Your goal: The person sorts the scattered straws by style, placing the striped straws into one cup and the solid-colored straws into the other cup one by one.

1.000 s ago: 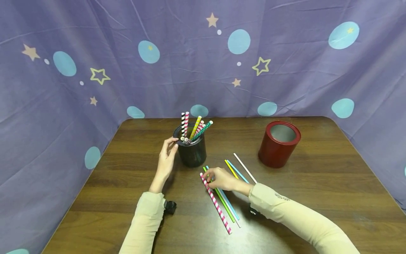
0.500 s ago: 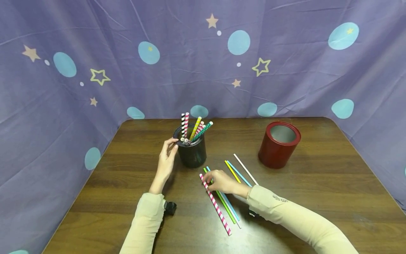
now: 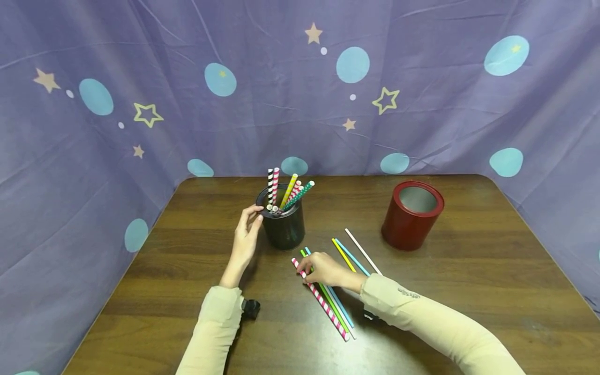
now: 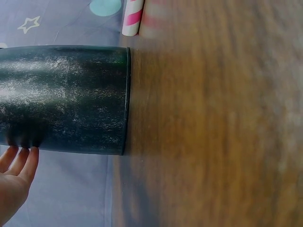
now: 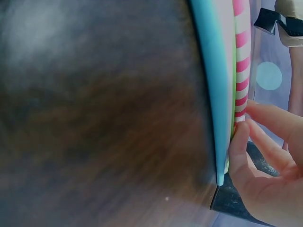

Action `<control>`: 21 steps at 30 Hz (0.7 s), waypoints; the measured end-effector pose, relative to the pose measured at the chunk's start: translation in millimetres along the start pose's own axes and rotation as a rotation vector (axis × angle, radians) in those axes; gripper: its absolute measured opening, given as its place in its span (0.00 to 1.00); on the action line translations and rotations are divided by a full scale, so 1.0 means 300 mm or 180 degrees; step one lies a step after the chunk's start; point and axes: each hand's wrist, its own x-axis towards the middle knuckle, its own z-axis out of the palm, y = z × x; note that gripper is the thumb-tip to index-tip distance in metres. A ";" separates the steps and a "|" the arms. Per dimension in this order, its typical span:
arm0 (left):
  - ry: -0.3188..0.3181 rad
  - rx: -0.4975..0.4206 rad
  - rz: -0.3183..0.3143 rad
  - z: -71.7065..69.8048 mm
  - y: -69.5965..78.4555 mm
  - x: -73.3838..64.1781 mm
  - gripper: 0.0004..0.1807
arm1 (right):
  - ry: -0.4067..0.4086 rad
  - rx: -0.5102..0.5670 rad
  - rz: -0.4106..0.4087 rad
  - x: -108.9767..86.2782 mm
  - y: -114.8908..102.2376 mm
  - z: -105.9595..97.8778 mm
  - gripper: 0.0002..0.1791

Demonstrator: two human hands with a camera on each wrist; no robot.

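My left hand [image 3: 245,240] rests its fingertips against the rim and side of a black can [image 3: 285,233] at the left of the table's back half. In the left wrist view, nearly straight fingers [image 4: 29,165] touch the can's wall. Several paper straws stand in that can, among them a yellow straw [image 3: 288,190] and a green dotted straw [image 3: 300,195]. With thumb and fingers, my right hand [image 3: 327,270] pinches a pink-and-white striped straw [image 3: 326,308] near its far end. Close under it lie a green straw [image 3: 338,313] and a blue straw [image 3: 345,313].
An open red can [image 3: 407,229] stands at the back right. Between it and my right forearm lie a thin white straw [image 3: 362,249], a yellow plastic straw [image 3: 344,253] and another blue one. The wooden table [image 3: 487,271] ends at a purple curtain [image 3: 281,125].
The striped straw has turned: its far end shifted slightly left and its near end right, over the green straw. My right hand moved slightly left; the left hand stayed at the can.
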 end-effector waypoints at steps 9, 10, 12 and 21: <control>0.0006 0.0004 -0.0003 -0.002 0.001 0.001 0.13 | -0.0041 -0.0238 0.0109 0.005 -0.054 -0.015 0.11; 0.0004 0.0006 0.0002 -0.002 0.001 0.001 0.13 | -0.0051 -0.0270 0.0115 0.005 -0.056 -0.014 0.11; 0.0001 0.0019 0.0016 -0.002 0.001 0.001 0.13 | -0.0075 -0.0309 0.0135 0.006 -0.058 -0.013 0.11; 0.0016 0.0038 0.0027 -0.003 -0.003 -0.001 0.13 | -0.0061 -0.0239 0.0167 0.013 -0.053 -0.003 0.12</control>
